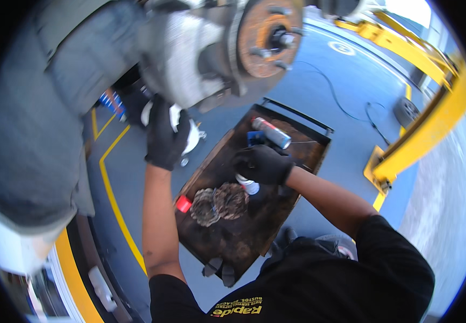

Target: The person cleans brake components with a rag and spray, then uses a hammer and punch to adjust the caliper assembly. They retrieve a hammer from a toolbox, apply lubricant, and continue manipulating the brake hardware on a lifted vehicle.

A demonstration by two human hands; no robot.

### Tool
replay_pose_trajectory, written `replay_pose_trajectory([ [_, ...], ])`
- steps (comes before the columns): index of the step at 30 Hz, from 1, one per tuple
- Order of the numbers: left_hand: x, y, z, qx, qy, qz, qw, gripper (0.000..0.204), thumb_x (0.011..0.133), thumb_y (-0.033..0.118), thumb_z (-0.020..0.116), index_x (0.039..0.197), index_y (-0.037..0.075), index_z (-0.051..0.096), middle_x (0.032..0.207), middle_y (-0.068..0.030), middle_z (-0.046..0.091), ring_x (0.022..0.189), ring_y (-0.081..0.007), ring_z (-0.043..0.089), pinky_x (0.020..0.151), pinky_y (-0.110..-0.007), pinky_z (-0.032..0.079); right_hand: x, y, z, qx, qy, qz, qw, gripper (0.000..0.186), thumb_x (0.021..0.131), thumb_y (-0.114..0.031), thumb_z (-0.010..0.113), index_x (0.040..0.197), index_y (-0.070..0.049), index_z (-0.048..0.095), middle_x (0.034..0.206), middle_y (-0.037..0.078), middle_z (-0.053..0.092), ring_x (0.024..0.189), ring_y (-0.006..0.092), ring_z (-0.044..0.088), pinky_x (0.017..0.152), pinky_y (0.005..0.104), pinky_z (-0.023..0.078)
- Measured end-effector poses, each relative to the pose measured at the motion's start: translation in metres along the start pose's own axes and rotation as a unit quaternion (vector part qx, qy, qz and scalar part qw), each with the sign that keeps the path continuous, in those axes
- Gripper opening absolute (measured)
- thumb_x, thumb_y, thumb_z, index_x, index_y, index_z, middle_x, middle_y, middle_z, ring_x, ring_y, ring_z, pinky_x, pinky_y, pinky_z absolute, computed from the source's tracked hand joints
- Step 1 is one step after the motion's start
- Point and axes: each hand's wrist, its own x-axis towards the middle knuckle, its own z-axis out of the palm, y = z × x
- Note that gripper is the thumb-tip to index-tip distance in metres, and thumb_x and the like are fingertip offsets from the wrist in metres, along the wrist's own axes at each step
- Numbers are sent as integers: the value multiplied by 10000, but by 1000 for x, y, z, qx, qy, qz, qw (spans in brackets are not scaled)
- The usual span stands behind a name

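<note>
My black-gloved left hand (pixel 165 137) is raised below the grey brake assembly (pixel 184 59) with its rusty hub (pixel 260 37), fingers apart and pointing upward, in front of a white rounded object (pixel 191 137). My gloved right hand (pixel 260 164) is curled over the dark metal cart (pixel 260 226); anything inside its fingers is hidden. Near it lie a spray can (pixel 272 132), a blue object (pixel 255 139) and a white can (pixel 247 184). Lower on the cart are two clumped brownish parts (pixel 227 200), a red cap (pixel 184 203) and dark pads (pixel 227 272).
A grey wheel-well liner (pixel 39 134) fills the left side above me. A yellow lift post (pixel 421 140) stands at the right, with a tire (pixel 406 112) and black hose (pixel 341 102) on the blue floor. Yellow lines (pixel 114 199) mark the floor.
</note>
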Motion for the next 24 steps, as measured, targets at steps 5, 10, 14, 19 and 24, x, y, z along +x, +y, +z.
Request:
replay_pose_trajectory([
  [5, -103, 42, -24, -94, -41, -146, 984, 535, 995, 8, 539, 1515, -36, 420, 1345, -150, 612, 1214, -214, 589, 1045, -348, 459, -9, 17, 46, 118, -59, 117, 984, 272, 908, -42, 710, 1178, -52, 728, 1076, 124, 739, 932, 216, 709, 850, 348, 547],
  [10, -269, 75, -78, -94, -66, -381, 918, 318, 1034, 74, 581, 1325, -49, 623, 1182, -143, 704, 1105, -225, 668, 985, -348, 512, -58, 21, 69, 198, -51, 188, 961, 274, 929, 6, 679, 1191, -60, 727, 1100, 99, 739, 984, 152, 681, 889, 307, 537],
  [14, -377, 107, -143, -204, 20, -539, 817, 294, 1056, 130, 577, 1297, -22, 652, 1085, -92, 728, 995, -165, 673, 923, -312, 533, -105, 47, 64, 38, -42, 64, 996, 314, 997, -42, 608, 1306, -50, 657, 1296, 103, 682, 1155, 186, 654, 999, 356, 517],
  [19, -504, 148, -242, -255, 79, -560, 785, 303, 1075, 175, 536, 1286, -8, 655, 1064, -79, 722, 964, -157, 663, 908, -324, 536, -101, 6, 83, 111, 84, 177, 974, 491, 970, -206, 590, 1430, -39, 545, 1425, 125, 605, 1288, 264, 592, 1067, 442, 470],
  [24, -647, 208, -372, -232, 92, -624, 740, 182, 981, 127, 553, 1051, 2, 665, 927, -70, 683, 870, -164, 653, 824, -315, 528, -2, -181, 218, -160, 103, 40, 981, 332, 953, -187, 652, 1242, -26, 669, 1195, 105, 700, 1089, 249, 652, 938, 397, 513],
])
